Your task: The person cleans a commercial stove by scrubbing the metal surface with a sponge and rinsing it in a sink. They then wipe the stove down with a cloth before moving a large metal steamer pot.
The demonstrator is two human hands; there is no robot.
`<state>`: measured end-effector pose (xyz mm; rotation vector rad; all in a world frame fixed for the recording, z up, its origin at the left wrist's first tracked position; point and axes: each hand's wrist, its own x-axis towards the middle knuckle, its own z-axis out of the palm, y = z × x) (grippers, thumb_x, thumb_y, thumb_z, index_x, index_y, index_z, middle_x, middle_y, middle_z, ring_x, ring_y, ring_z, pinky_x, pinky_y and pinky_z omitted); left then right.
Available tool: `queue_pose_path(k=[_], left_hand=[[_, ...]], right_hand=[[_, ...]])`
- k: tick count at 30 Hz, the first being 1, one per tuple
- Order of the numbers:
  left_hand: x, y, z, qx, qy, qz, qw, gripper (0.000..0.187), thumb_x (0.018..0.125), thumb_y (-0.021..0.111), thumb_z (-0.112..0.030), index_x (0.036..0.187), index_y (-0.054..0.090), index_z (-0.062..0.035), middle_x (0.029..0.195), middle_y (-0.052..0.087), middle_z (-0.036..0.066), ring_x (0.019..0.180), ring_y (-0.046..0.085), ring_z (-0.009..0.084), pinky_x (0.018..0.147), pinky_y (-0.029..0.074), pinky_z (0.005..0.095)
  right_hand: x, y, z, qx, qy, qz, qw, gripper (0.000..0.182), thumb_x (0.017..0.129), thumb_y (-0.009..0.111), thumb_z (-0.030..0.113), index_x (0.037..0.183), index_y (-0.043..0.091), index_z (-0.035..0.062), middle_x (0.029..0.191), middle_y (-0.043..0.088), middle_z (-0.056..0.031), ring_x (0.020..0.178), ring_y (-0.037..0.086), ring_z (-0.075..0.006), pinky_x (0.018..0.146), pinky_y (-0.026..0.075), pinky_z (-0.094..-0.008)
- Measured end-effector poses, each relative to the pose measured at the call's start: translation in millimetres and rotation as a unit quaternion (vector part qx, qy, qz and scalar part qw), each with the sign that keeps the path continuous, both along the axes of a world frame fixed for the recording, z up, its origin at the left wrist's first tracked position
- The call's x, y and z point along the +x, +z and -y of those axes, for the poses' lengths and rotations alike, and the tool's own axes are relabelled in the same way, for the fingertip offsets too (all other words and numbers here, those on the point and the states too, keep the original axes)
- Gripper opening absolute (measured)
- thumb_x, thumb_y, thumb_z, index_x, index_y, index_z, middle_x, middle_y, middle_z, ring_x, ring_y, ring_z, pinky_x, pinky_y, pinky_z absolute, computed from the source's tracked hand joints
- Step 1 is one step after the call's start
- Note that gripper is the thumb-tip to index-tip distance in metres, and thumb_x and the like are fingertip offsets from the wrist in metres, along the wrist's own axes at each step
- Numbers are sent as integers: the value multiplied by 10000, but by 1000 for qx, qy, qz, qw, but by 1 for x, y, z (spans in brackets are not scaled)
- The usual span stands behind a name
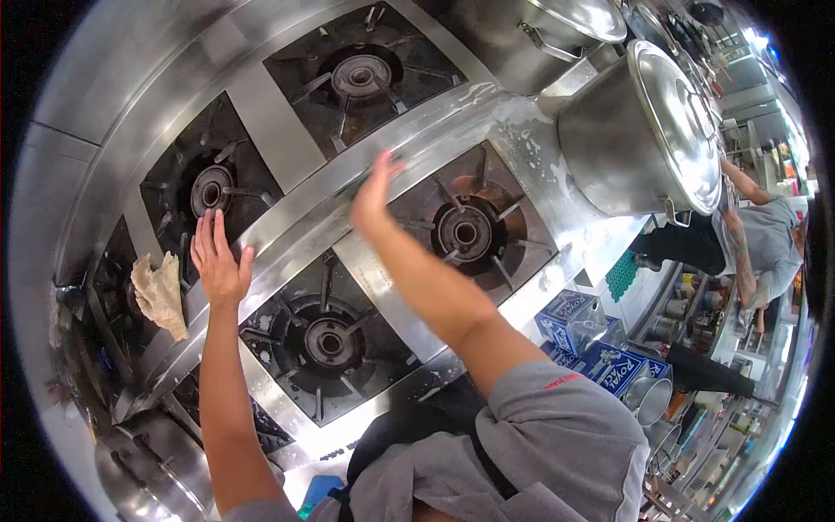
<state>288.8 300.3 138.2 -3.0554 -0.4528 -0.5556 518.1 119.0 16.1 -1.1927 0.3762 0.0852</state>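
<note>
My left hand is spread over the steel stove top, its fingertips near the edge of a back burner. It holds nothing. Just left of it, a crumpled beige cloth lies over the burners. My right hand is above the raised steel ledge between the burner rows, somewhat blurred, with its fingers stretched out and nothing visible in them. Below and right of that hand is a front burner with its grate bars. Another front burner lies between my forearms.
A large lidded stockpot stands on the wet right end of the stove, with another lidded pot behind it. Blue printed boxes are at right. A co-worker in a grey shirt stands farther right. A metal pot is at lower left.
</note>
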Motion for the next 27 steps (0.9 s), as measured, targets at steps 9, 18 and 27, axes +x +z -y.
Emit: queue_pose_path(k=[9, 18, 27], left_hand=[[7, 0, 3, 39, -39, -19, 998, 762, 912, 547, -474, 1534, 296, -113, 1535, 345, 161, 1432, 294, 336, 1163, 190, 529], [-2, -18, 6, 61, -83, -1, 995, 648, 980, 469, -384, 1526, 301, -79, 1518, 376, 171, 1406, 326, 363, 1148, 204, 511], [-4, -26, 3, 42, -88, -9, 995, 620, 1014, 425, -397, 1524, 293, -69, 1507, 384, 186, 1393, 337, 359, 1143, 210, 499]], right_hand=[[117, 22, 87, 31, -54, 102, 993, 1024, 939, 409, 687, 1552, -142, 79, 1645, -71, -148, 1515, 23, -305, 1215, 39, -449], [-114, 36, -50, -147, -11, 101, 984, 859, 1010, 431, 414, 1528, -66, -56, 1618, -87, -241, 1505, -51, -383, 1226, 11, -442], [-132, 38, -35, -91, 4, 106, 990, 850, 1022, 364, 471, 1524, -64, -65, 1615, -71, -252, 1499, -58, -405, 1226, 21, -453]])
